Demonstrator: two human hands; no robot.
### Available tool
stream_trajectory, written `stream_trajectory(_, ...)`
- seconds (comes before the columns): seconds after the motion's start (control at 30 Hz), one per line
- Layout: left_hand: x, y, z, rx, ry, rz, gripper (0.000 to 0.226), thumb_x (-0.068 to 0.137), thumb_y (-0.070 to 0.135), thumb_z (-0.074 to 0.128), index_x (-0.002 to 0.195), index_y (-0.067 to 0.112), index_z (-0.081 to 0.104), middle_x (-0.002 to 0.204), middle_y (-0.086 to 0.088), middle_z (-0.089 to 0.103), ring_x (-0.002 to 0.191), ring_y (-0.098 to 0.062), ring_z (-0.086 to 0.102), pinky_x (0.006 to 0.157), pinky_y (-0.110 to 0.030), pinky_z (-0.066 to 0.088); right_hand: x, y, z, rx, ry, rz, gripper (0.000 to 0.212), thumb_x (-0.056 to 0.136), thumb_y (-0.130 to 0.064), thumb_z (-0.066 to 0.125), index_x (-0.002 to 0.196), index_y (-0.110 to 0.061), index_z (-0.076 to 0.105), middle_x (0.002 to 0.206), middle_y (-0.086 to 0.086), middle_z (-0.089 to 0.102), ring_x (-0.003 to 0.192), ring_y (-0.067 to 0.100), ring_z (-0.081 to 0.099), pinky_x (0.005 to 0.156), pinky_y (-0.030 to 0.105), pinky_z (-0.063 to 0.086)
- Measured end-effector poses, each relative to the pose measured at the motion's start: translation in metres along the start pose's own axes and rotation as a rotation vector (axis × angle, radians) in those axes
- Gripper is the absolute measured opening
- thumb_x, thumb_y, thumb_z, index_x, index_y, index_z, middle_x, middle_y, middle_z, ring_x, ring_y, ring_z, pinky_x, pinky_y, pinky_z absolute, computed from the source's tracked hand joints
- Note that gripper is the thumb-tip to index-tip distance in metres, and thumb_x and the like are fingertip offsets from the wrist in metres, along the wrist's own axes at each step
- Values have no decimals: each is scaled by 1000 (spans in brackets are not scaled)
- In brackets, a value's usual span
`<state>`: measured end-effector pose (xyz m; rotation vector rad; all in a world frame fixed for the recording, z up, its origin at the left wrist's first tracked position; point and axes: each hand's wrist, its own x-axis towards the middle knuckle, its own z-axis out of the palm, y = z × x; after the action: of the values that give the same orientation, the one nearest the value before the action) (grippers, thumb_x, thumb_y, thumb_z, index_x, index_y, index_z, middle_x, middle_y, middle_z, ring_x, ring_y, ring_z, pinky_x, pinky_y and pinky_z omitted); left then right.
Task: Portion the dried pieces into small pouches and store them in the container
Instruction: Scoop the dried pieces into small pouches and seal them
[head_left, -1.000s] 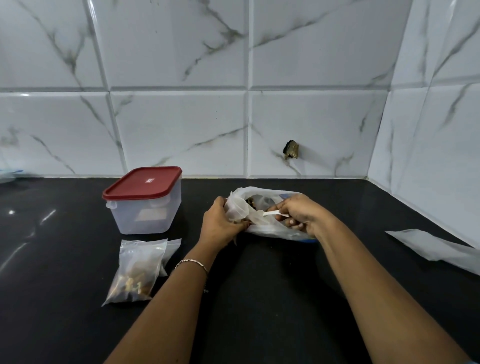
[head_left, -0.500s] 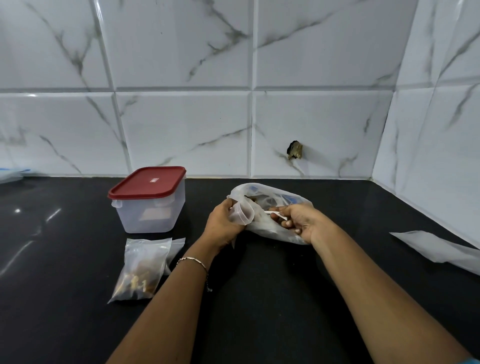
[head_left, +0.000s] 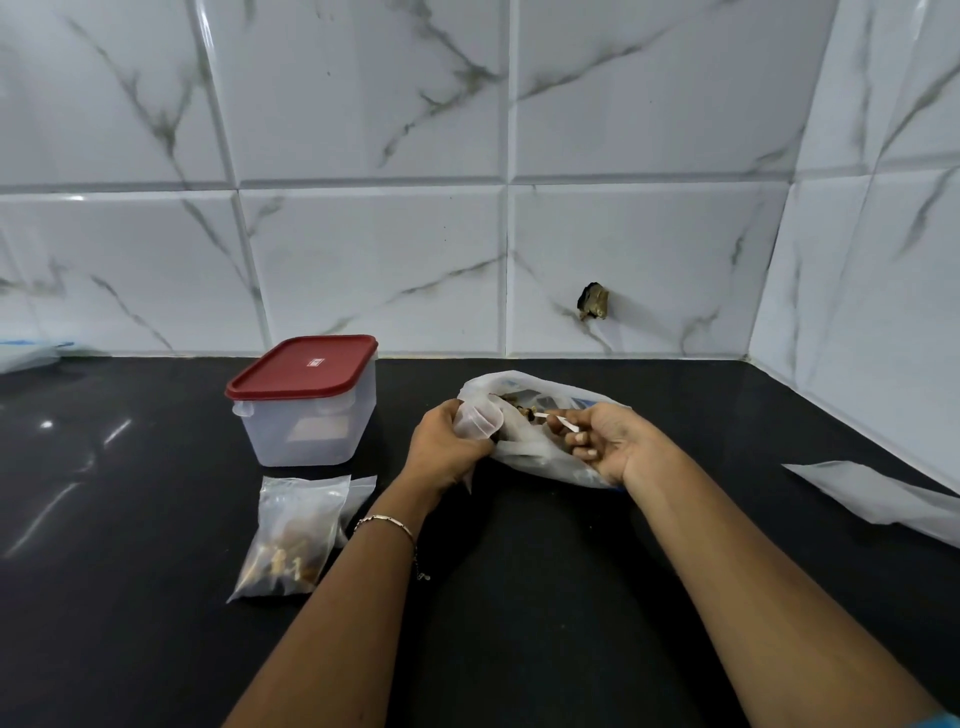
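Observation:
A large white plastic bag (head_left: 540, 457) with brown dried pieces (head_left: 519, 408) lies on the black counter. My left hand (head_left: 441, 452) grips a small clear pouch (head_left: 480, 421) held open at the bag's mouth. My right hand (head_left: 608, 441), palm turned up, pinches a small white spoon (head_left: 558, 420) whose tip reaches among the pieces. A filled clear pouch (head_left: 291, 540) lies flat at the left, with another pouch's edge under it. Behind it stands a translucent container (head_left: 306, 415) with a red lid on.
A flat white plastic sheet (head_left: 883, 499) lies at the right near the corner wall. Tiled walls close the back and right. A bit of plastic (head_left: 26, 353) shows at the far left edge. A dark chip (head_left: 594, 301) marks the back wall.
My right hand has rolled palm-up with the spoon inside the bag's mouth. The left hand keeps the small pouch in about the same place.

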<state>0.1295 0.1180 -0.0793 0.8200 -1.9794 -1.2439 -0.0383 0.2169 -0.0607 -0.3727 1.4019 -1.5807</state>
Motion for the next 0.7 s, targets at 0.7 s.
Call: stream_trajectory(0.7,7,-2,4,218,100,-39,43,74,31,78,105,21,49,105,2,58,93,-15,57,77,-28,47,-35,-18,2,-65,-141,-79,23,95,0,40,92,1,62,71,6,56,36,3,36,32,9,22)
